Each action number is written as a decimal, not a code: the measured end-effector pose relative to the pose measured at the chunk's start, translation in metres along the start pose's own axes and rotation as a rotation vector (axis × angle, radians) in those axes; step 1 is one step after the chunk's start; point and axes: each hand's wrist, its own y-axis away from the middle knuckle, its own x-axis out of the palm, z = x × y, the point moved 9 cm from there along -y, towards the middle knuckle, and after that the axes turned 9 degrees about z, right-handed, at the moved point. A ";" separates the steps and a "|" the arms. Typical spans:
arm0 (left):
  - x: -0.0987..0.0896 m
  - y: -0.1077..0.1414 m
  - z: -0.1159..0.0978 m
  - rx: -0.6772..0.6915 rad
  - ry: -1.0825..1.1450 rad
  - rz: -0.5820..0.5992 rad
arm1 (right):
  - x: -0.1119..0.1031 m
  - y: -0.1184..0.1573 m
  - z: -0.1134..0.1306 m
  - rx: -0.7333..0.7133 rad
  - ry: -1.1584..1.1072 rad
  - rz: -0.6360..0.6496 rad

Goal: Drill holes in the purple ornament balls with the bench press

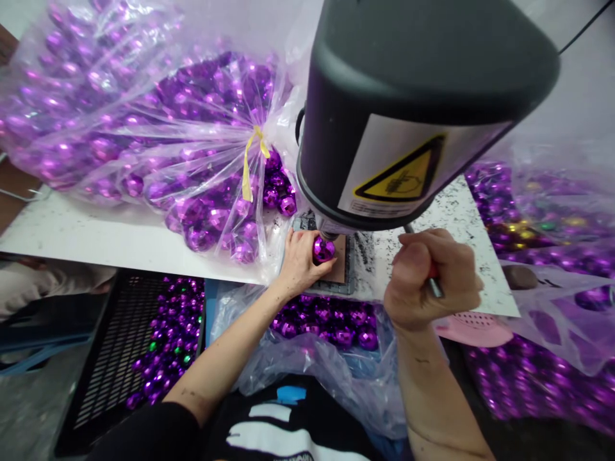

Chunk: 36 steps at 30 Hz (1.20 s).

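My left hand [301, 259] has its fingers closed around a shiny purple faceted ball [323, 249]. The ball sits right under the tip of a black bench machine [427, 83] that bears a yellow warning triangle. Beneath the ball is a brown pad [339, 264] on a grey metal base [350, 282]. My right hand [430, 275] is wrapped around a lever handle [435, 285], whose red part and metal end stick out of the fist. The lever's far end is hidden behind the machine head.
A tied clear bag of purple balls [216, 153] covers the table's left side. More balls lie in an open bag [331, 323] below the table edge. A black crate [120, 346] stands left; a pink perforated basket [475, 328] and more bagged balls [523, 378] are at the right.
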 end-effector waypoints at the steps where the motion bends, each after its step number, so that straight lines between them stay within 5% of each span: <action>1: 0.000 0.000 0.000 -0.001 -0.001 0.000 | 0.000 0.000 0.000 -0.011 0.002 0.008; 26: 0.001 0.000 0.001 -0.016 0.047 0.020 | 0.018 0.042 -0.023 -0.062 0.050 0.019; 32: -0.001 0.000 0.000 -0.026 0.063 0.018 | -0.005 -0.020 -0.007 0.092 0.009 0.007; 34: 0.000 -0.001 0.001 -0.018 0.065 0.016 | -0.003 -0.051 -0.021 0.281 -0.061 0.034; 36: -0.001 0.000 0.002 -0.011 0.083 0.011 | 0.004 -0.079 -0.027 0.302 -0.111 0.049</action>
